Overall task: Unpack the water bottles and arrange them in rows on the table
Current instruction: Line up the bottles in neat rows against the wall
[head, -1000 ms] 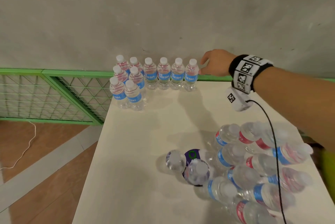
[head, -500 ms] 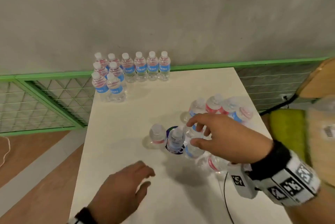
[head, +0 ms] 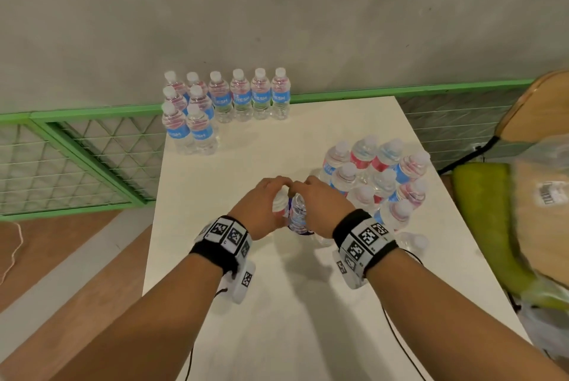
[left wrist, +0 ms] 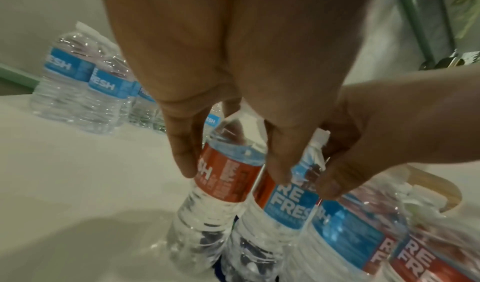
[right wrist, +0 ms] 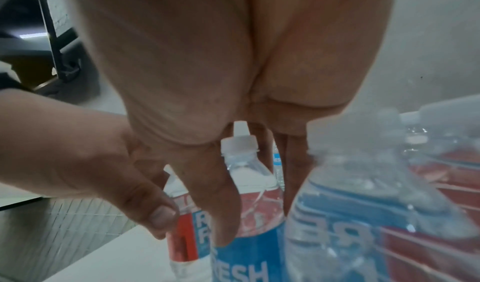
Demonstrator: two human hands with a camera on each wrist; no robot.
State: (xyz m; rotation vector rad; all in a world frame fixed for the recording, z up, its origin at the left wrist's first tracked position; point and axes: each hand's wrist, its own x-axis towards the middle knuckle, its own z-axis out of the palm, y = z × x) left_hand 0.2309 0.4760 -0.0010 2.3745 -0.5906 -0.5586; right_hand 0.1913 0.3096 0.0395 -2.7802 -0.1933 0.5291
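Mid-table, both hands (head: 289, 205) curl around two upright bottles (head: 291, 211), hiding most of each from the head camera.

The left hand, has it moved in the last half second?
Yes. The left hand has gone forward, away from the near table edge, to the bottle beside the pack, which it now grips next to the right hand.

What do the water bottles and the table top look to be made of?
Water bottles: thin clear plastic, ribbed and glossy, with white plastic caps and printed film labels. Table: smooth white top, likely laminate or painted board; it shows soft shadows and no grain.
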